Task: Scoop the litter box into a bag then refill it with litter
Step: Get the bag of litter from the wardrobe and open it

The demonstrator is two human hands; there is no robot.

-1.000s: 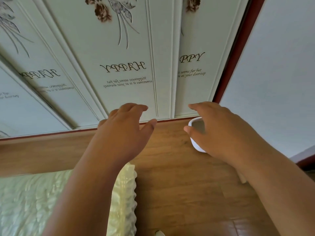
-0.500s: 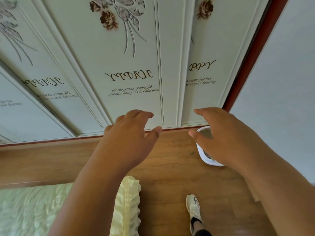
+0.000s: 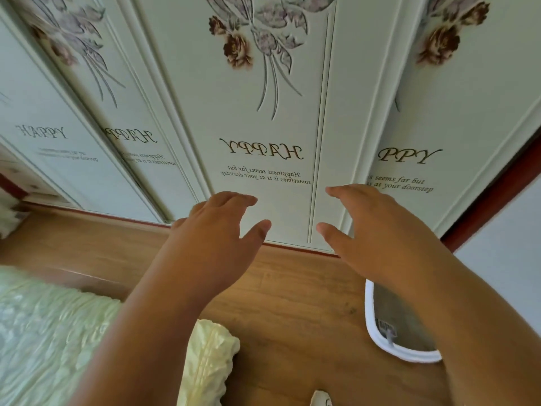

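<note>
On the floor (image 3: 295,303), the litter box (image 3: 380,344) lies at the right under the right hand's (image 3: 377,238) arm, the bed (image 3: 52,332) at the left, the wardrobe doors (image 3: 263,112) behind both hands.

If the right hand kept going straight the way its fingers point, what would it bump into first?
Probably the white wardrobe door ahead. The right hand holds nothing, its fingers aiming at the door's lower part; the gap is hard to judge.

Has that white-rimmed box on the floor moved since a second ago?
Cannot tell: the box sits lower in view, but the wardrobe lettering shifted too, so the camera moved.
</note>
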